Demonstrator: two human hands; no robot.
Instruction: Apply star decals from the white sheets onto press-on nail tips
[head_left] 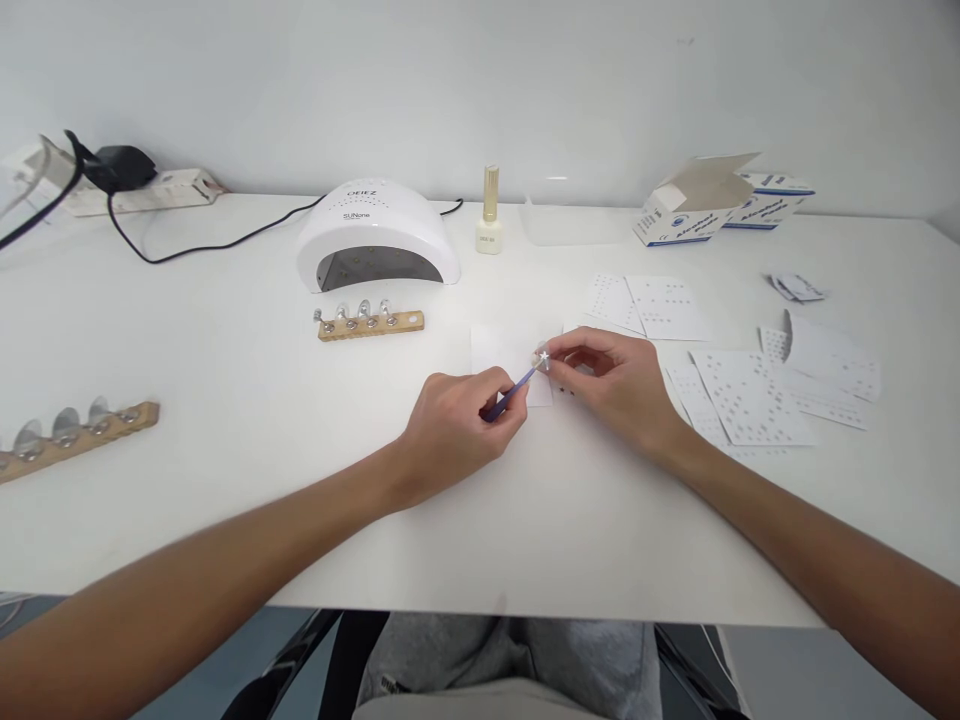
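My left hand [457, 425] is closed round a thin blue stick tool [514, 393], its tip pointing up and right. My right hand [615, 380] pinches a small clear nail tip [541, 358] between thumb and fingers, and the tool's tip touches it. Both hands hover just above a small white sheet [495, 350] lying on the white table [247, 400]. A wooden strip holding several clear nail tips [370, 322] lies behind my left hand, in front of a white nail lamp [377, 240].
A small polish bottle [489, 215] stands beside the lamp. Dotted white sheets [742, 395] lie at the right, with blue-and-white boxes [716, 210] behind them. A second wooden strip [71, 430] lies at the left edge. A power strip with black cable [135, 185] is back left.
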